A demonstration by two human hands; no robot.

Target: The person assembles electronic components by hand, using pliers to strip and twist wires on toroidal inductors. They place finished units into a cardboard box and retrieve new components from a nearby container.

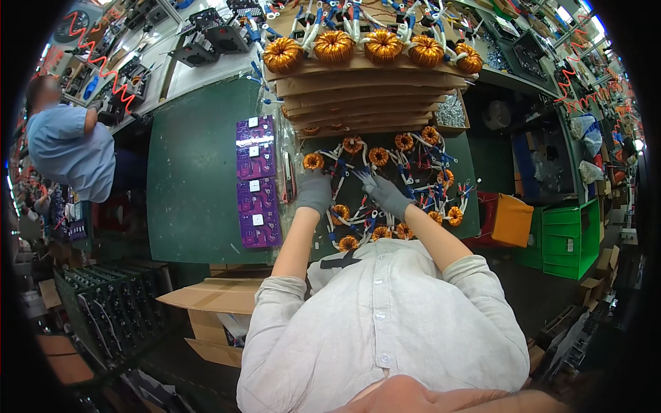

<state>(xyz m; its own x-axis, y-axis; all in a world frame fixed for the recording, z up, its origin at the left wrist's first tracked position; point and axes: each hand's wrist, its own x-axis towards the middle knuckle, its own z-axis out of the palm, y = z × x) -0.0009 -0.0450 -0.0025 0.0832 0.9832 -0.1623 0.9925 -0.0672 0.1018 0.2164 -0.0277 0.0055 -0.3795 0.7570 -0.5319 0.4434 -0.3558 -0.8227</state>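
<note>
Both my hands wear grey gloves. My left hand [315, 191] rests with curled fingers on the left side of a tray [467, 206] of orange copper toroid coils [379, 156] with white and blue leads. My right hand [385, 193] has its fingers spread over the middle of the tray, touching the wire leads. Neither hand shows a clear grip on a coil. Purple circuit boards [257, 180] lie in a column just left of my left hand.
A stack of cardboard sheets [365, 96] topped with a row of larger coils [334, 45] stands beyond the tray. The green bench mat [193, 172] extends left. Another person in a blue shirt [72, 148] works at far left. Green crates [568, 237] stand at right, open cartons [213, 303] below.
</note>
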